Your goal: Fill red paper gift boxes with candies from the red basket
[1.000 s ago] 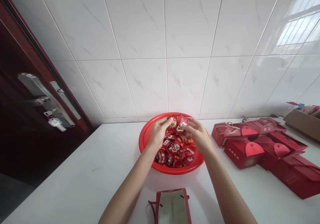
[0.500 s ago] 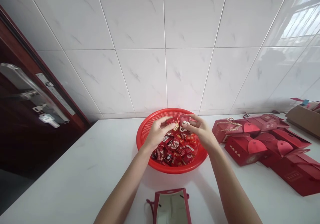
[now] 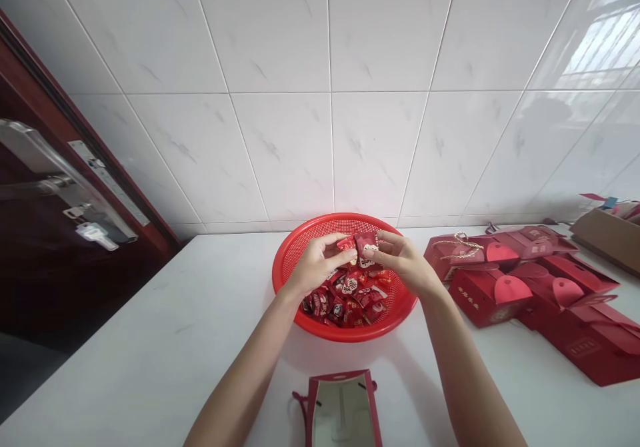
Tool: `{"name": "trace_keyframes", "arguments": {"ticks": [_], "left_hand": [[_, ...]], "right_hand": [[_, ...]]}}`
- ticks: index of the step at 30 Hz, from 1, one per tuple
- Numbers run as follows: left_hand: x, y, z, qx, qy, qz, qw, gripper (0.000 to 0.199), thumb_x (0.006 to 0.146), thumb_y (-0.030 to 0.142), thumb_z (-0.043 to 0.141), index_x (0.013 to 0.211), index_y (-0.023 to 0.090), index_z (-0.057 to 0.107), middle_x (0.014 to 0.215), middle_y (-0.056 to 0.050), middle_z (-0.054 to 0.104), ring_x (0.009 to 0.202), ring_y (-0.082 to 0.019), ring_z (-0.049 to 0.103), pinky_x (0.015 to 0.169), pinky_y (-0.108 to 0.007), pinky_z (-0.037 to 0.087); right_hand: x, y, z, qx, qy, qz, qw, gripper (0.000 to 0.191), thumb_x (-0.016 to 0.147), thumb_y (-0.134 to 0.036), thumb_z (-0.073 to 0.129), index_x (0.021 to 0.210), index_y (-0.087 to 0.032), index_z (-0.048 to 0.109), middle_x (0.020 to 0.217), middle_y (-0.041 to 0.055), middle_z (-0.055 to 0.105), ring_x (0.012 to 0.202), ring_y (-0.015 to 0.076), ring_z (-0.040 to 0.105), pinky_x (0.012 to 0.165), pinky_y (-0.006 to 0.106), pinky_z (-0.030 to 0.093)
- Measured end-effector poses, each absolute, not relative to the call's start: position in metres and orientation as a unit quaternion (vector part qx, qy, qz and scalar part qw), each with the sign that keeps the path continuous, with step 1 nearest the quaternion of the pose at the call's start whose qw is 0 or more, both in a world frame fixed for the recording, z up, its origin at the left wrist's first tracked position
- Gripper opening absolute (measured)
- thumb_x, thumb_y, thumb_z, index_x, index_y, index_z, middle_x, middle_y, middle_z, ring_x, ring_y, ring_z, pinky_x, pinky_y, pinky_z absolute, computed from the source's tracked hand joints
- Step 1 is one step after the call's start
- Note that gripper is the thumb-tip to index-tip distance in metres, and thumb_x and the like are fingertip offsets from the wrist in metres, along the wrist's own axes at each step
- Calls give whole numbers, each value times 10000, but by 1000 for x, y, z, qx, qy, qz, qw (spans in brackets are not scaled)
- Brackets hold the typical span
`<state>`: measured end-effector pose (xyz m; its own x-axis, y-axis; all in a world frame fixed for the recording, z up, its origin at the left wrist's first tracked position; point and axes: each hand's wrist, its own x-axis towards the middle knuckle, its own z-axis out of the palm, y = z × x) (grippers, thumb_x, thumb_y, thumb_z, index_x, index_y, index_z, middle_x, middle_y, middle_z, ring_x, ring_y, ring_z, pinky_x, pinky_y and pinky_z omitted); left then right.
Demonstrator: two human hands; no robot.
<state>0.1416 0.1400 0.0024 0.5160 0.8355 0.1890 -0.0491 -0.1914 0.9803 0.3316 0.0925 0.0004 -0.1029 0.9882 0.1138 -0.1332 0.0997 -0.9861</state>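
Above the red plastic basket (image 3: pixel 284 280), my left hand (image 3: pixel 314 264) pinches a bright red wrapped candy (image 3: pixel 347 243) between thumb and fingers. My right hand (image 3: pixel 406 266) is closed on a darker red wrapped candy (image 3: pixel 367 247) with pale lettering. The two candies are held side by side, their edges close together or touching. Beneath them, a pile of loose wrapped candies (image 3: pixel 350 294) lies in the basket. Nearer to me, between my forearms, stands an open red gift box (image 3: pixel 344 414) with a pale inside and a cord at its left.
Several closed red gift boxes (image 3: pixel 500 294) are grouped on the white table (image 3: pixel 200 320) to the right. Behind them at the far right is a brown cardboard box (image 3: pixel 607 237). A tiled wall (image 3: pixel 280 154) backs the table, and a dark door (image 3: pixel 45 254) with keys is at left.
Both hands have drawn slightly closer together, bringing the two candies edge to edge. The view has tilted down or shifted very slightly.
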Motion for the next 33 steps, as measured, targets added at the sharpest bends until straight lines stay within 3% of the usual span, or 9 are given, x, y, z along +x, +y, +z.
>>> {"name": "trace_keyframes", "arguments": {"ticks": [5,8,13,16,21,24,27,30,33], "left_hand": [[129,148,4,705,323,357,522,417,849,526,715,1118,209,750,1105,-74,751,1011,-261,694,874,-345,559],[115,156,2,769,359,256,463,396,873,518,662,1123,227,759,1091,-71,761,968,-257,705,834,-322,546],[107,170,-7,864,355,-81,347,435,611,375,823,1039,297,811,803,-6,752,742,-227,676,602,-248,445],[112,175,-17,874,349,-144,307,547,485,294,840,1029,343,812,788,9,734,730,-226,656,580,-243,412],[125,173,-32,887,354,-147,258,584,409,174,806,982,287,804,869,-56,725,841,-322,661,631,-310,448],[129,169,-37,891,359,-121,252,391,416,122,764,790,237,774,780,-73,697,795,-350,656,657,-360,459],[129,169,-35,886,362,-105,270,224,481,121,723,673,235,735,617,-40,641,663,-307,641,646,-364,463],[124,171,-25,881,350,-84,308,236,593,170,702,797,266,776,691,-17,714,681,-253,665,655,-315,479],[119,171,-12,855,319,47,407,268,780,309,670,1021,267,779,872,-26,776,818,-227,689,719,-290,495]], "right_hand": [[334,92,2,-427,-526,507,533,446,626,-455,920,936,-179,756,836,50,756,819,235,720,799,398,589],[337,93,3,-442,-511,489,552,429,598,-468,929,865,-183,752,859,64,762,805,232,710,767,394,591],[343,92,6,-435,-523,465,567,381,606,-511,909,751,-206,732,769,30,737,745,218,675,746,380,579],[344,91,7,-440,-525,463,562,389,601,-523,907,736,-202,733,739,22,716,710,207,650,711,362,562],[344,89,9,-439,-519,471,563,379,609,-507,907,746,-197,737,753,29,721,712,201,647,710,353,549],[345,88,10,-433,-523,477,557,376,626,-517,895,768,-200,750,770,34,729,727,211,663,747,379,556],[345,87,10,-435,-528,474,554,377,630,-521,889,756,-199,740,754,27,716,719,207,650,737,372,547],[347,87,10,-440,-529,469,554,375,640,-516,886,697,-201,690,717,12,681,710,197,627,714,352,529],[348,87,10,-441,-528,463,559,378,668,-515,875,697,-199,670,716,9,671,739,201,630,733,351,522]]}}
